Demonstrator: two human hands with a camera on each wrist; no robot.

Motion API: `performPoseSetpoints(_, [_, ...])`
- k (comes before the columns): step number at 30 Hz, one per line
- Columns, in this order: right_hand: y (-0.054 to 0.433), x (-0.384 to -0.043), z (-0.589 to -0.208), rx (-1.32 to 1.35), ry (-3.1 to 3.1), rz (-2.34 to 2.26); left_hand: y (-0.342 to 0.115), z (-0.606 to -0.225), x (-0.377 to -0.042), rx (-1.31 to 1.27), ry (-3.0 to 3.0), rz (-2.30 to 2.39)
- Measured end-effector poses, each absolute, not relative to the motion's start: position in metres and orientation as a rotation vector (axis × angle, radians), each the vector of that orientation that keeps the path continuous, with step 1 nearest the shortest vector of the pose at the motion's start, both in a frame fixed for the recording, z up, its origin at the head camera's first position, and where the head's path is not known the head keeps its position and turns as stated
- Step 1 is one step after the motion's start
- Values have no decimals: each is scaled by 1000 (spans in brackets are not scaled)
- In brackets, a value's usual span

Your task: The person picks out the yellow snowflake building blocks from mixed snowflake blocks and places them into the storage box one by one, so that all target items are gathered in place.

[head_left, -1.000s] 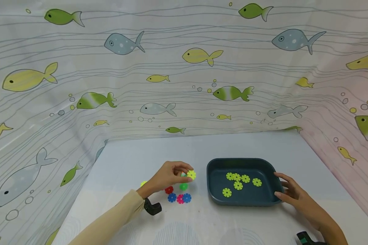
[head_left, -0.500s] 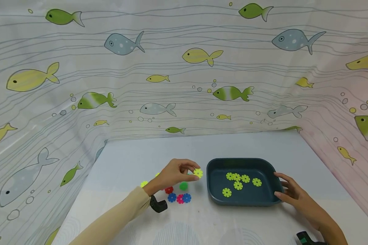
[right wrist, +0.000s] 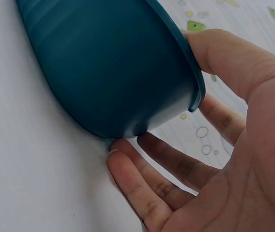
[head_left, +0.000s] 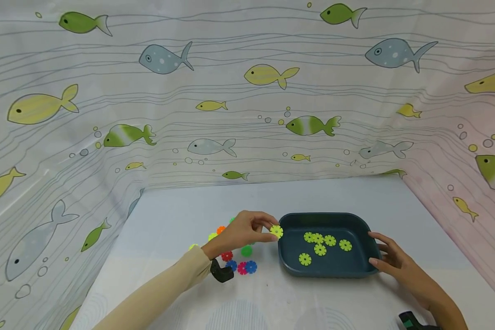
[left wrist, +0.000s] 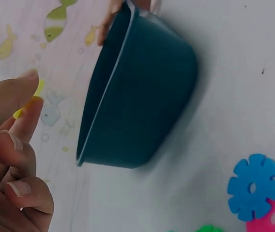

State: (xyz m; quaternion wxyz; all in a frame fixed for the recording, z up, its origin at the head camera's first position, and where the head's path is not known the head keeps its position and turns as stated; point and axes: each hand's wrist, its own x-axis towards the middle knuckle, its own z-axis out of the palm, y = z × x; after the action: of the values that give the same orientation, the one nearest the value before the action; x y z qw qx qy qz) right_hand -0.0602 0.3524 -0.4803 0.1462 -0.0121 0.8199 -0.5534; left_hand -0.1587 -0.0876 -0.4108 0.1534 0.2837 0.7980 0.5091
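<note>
Between thumb and finger, my left hand (head_left: 245, 231) pinches a yellow notched disc (head_left: 277, 231), held up at the left rim of a dark blue tray (head_left: 327, 271). In the left wrist view, the yellow disc (left wrist: 39, 89) shows edge-on between the fingertips, and the other fingers are curled. Several yellow notched discs (head_left: 320, 250) lie flat inside the tray. My right hand (head_left: 396, 261) holds the tray's right end. In the right wrist view, the thumb (right wrist: 229, 53) lies at the rim while fingertips touch the side and lower edge.
Left of the tray, partly behind my left arm, lie loose notched discs: blue (head_left: 251, 266), pink (head_left: 242, 268), red (head_left: 227, 256), green (head_left: 246, 250), orange (head_left: 221, 230) and yellow. A fish-patterned sheet (head_left: 268, 137) encloses the white table (head_left: 198, 201) at the back and sides.
My left hand has moved right with the yellow disc, from over the loose discs to the tray's left rim. The right hand and tray have stayed in place.
</note>
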Motion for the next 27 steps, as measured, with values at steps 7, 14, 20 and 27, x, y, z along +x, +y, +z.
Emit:
performPoseSetpoints(7, [352,-61,-480,-36,2365,-1586,-74,-411,-163,892,2291,1456])
performPoseSetpoints(14, [352,-60,-480,-29,2360,-1594,-57,-406,-166,965,2272,1435])
performPoseSetpoints(20, [352,-60,-480,-28,2359,-1596,-42,-405,-167,977,2227,1463])
performPoseSetpoints(27, [352,-60,-478,-42,2360,-1590,-25,-406,-168,1007,2172,1482])
